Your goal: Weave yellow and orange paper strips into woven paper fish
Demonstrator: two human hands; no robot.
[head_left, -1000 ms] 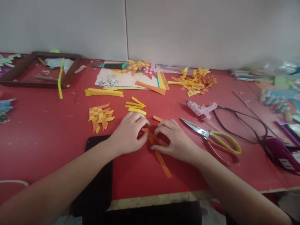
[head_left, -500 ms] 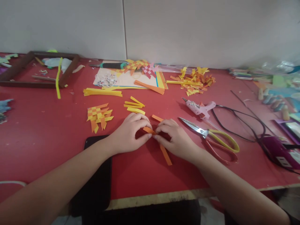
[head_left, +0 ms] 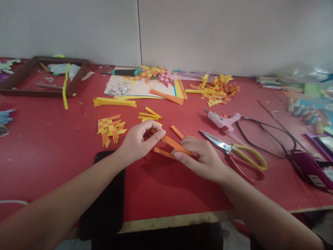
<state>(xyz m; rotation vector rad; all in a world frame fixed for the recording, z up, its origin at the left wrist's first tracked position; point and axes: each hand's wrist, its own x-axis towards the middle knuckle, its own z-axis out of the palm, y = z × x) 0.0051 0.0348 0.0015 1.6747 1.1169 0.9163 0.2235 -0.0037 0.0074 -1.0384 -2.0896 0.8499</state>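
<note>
An orange paper strip (head_left: 173,143) stretches between my hands above the red table. My left hand (head_left: 143,139) pinches its upper left end between thumb and fingers. The fingers of my right hand (head_left: 199,154) are closed around its lower right part. Another orange strip end (head_left: 164,153) sticks out leftward from under my right thumb; whether it is the same strip I cannot tell. A further orange strip (head_left: 177,132) pokes out behind my right fingers. Just beyond my left hand lie several short yellow strips (head_left: 150,114). Left of it is a woven yellow-and-orange paper fish (head_left: 110,128).
Scissors (head_left: 226,147) and a pink glue gun (head_left: 223,121) with a black cord lie right of my hands. A black phone (head_left: 108,194) rests under my left forearm. Farther back are yellow strips (head_left: 114,102), a paper-scrap pile (head_left: 218,88) and a brown frame (head_left: 36,93).
My hands have drawn apart, the left one lifting slightly. The orange strip, earlier pinched where the fingertips met with its tail pointing toward me, now runs slanting between both hands.
</note>
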